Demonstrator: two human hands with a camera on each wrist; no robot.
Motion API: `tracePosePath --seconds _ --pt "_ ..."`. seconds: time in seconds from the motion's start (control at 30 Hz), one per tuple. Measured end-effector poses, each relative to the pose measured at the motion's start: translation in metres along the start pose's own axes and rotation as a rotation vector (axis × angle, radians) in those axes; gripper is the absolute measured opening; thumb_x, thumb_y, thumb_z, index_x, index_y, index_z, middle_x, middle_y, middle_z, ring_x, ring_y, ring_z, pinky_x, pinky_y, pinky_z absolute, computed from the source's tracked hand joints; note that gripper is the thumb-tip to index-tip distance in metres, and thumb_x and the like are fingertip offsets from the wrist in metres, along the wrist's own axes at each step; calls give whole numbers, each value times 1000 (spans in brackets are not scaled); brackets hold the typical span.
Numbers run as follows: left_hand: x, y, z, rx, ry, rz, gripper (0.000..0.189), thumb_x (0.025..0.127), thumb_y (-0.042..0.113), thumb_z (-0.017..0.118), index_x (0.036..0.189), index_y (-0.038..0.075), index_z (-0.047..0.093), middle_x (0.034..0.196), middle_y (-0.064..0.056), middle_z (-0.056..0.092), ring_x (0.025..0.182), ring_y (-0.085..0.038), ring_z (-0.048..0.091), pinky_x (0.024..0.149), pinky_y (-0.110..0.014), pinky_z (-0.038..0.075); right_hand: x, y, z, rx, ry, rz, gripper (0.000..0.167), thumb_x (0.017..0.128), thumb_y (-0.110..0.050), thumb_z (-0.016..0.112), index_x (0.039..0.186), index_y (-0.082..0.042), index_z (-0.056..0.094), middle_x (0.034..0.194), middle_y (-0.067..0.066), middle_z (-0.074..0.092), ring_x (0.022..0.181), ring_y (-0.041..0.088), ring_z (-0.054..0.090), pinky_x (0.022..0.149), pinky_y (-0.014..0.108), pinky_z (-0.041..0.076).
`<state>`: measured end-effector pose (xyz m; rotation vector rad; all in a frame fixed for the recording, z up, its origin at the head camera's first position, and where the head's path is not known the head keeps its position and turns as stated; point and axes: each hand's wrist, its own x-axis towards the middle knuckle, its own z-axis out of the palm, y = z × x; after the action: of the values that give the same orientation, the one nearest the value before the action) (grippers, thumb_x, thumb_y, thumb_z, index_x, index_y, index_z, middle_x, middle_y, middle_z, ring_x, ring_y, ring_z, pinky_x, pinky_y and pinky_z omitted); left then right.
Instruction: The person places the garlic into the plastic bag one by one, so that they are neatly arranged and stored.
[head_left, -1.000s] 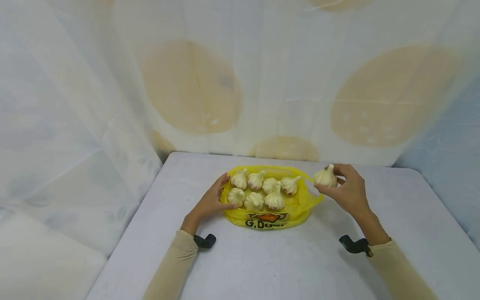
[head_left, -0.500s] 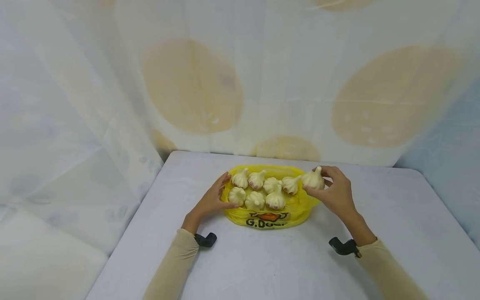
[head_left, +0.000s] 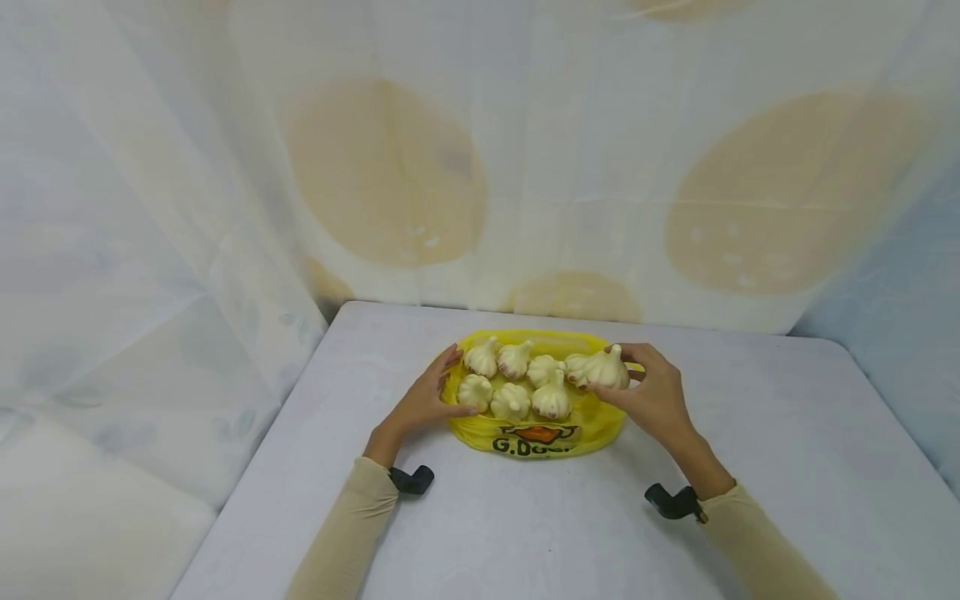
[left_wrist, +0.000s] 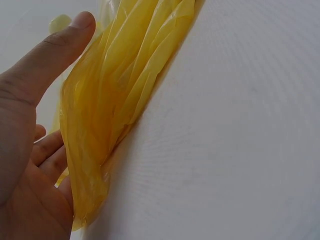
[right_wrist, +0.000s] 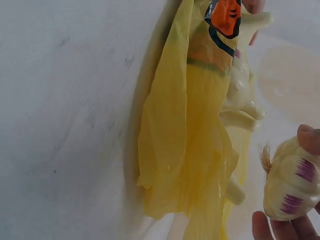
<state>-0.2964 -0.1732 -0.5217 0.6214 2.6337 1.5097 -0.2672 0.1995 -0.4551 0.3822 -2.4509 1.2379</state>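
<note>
A yellow plastic bag [head_left: 474, 432] with printed lettering lies on the white table with its mouth spread wide. Several garlic bulbs [head_left: 510, 402] sit inside it in two rough rows. At the bag's left side my left hand [head_left: 422, 402] rests with its thumb at the front rim and its fingers farther back; the left wrist view has the thumb extended beside the yellow plastic. My right hand [head_left: 658, 398] pinches another garlic bulb [head_left: 609, 372] over the bag's right end. Purple marks and dry roots show on this held bulb [right_wrist: 292, 182] in the right wrist view.
The white tabletop [head_left: 525, 533] reaches toward me and out to both sides. Behind its far edge hangs a pale curtain [head_left: 570, 167] with large tan ovals. Each wrist carries a black camera mount, such as the left mount [head_left: 412, 481].
My right hand has moved left and slightly down with its garlic bulb, from beside the bag to over its right end. The left hand has stayed at the bag's left side.
</note>
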Motion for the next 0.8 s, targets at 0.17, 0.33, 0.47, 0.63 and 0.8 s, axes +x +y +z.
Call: tracePosePath --seconds 0.17,0.33,0.47,0.63,0.8 --pt "0 -1 0 15 3 3 117 71 44 87 158 17 13 157 -1 30 143 -17 27 116 -41 28 -1 -1 1 -1 -8 1 63 68 -27 91 119 -2 64 116 9 61 107 27 59 85 49 56" --pt "0 -3 -1 16 2 1 118 70 44 87 158 15 13 157 -2 29 143 -17 27 116 -40 28 -1 -2 2 -7 -17 -16 63 68 -24 91 119 -1 64 115 11 61 107 28 59 85 49 56" --pt "0 -3 -1 9 -1 0 118 70 45 86 158 15 13 157 -3 29 144 -17 26 116 -40 28 -3 -2 5 0 -38 -8 62 68 -22 91 120 -1 64 116 11 61 107 29 59 85 48 56" --pt "0 -2 -1 6 -7 6 117 72 46 85 158 15 12 158 -3 28 144 -18 25 116 -41 28 -6 -1 9 10 -80 25 61 69 -20 90 119 0 63 117 12 60 110 32 58 87 48 56" --pt "0 -1 -1 8 -6 7 118 71 45 86 158 15 11 158 -3 28 144 -19 25 116 -42 28 -7 3 13 -5 -124 78 61 70 -20 89 121 0 62 118 14 59 110 33 57 89 48 55"
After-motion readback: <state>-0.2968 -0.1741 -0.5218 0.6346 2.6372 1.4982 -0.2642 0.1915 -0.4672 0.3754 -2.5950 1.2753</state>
